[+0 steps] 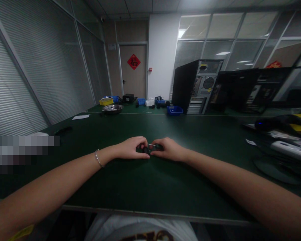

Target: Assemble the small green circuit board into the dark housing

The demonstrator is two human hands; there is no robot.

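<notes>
One left hand (130, 148) and one right hand (171, 149), over one green worktop (150, 187), have fingers (141, 156) clamped on small dark parts (146, 150); I cannot count these.

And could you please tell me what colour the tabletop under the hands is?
The tabletop is dark green, as the head view shows best.

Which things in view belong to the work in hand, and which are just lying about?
In use:
- left hand and right hand
- small dark parts at their fingertips, too small to identify
- thin silvery strip by the right fingertips

Lying about:
- computer tower
- metal bowl
- front blue tray
- yellow tray
- white paper
</notes>
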